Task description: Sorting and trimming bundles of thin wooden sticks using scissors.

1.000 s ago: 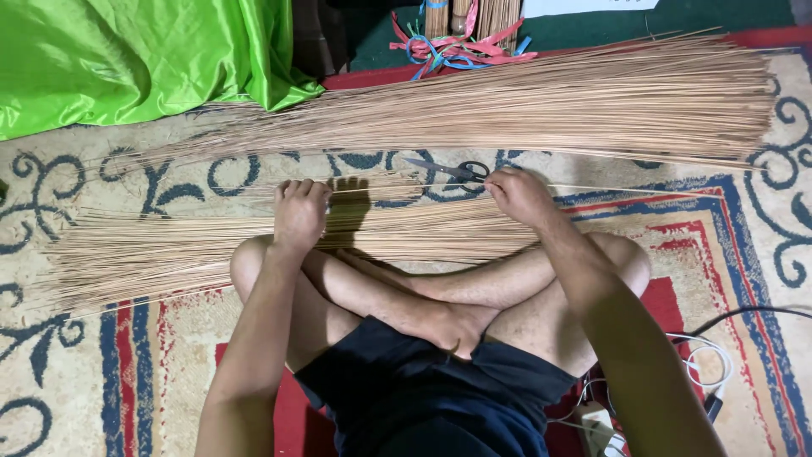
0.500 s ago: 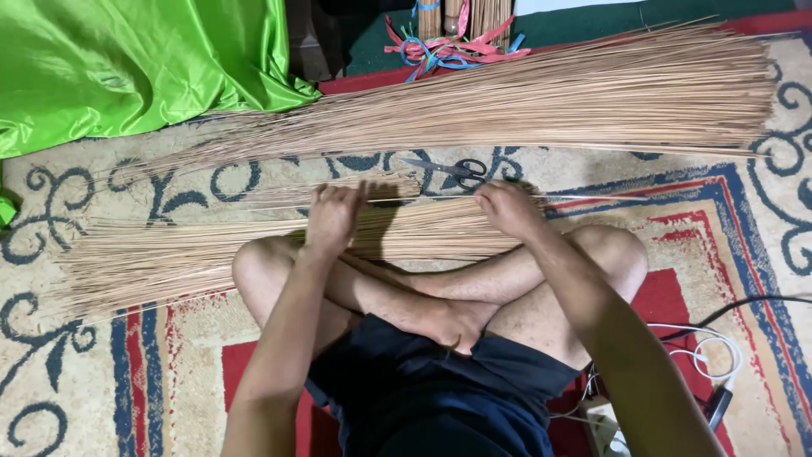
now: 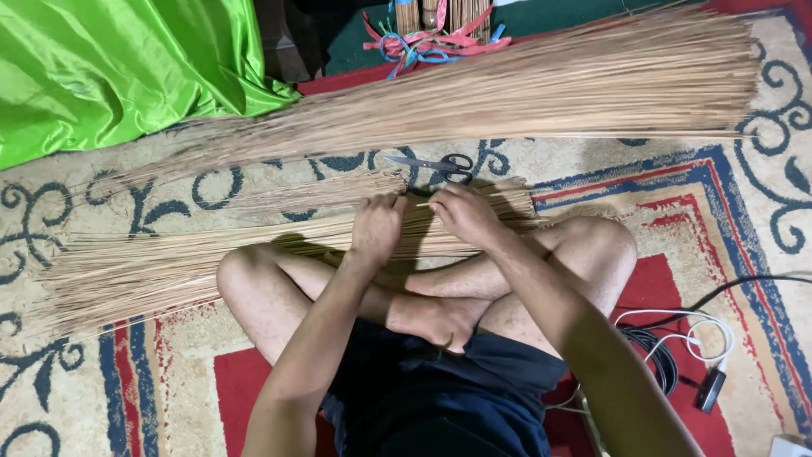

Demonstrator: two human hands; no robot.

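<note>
I sit cross-legged on a patterned carpet (image 3: 101,389). A long bundle of thin tan sticks (image 3: 186,258) lies across the floor just past my knees. My left hand (image 3: 376,227) and my right hand (image 3: 461,213) rest close together on this bundle, fingers curled, pinching a thin stick (image 3: 420,203) between them. Black-handled scissors (image 3: 436,165) lie on the carpet just beyond my hands. A much larger heap of the same sticks (image 3: 550,89) spreads across the carpet farther away.
Bright green shiny cloth (image 3: 110,68) lies at the far left. Red and blue plastic strips (image 3: 427,44) sit at the top near upright stick bundles. Black and white cables (image 3: 677,338) with a plug lie at my right side.
My left hand has slid right along the bundle and my right hand has slid left, so both now meet in the middle. The long single stick that stretched to the right is no longer seen.
</note>
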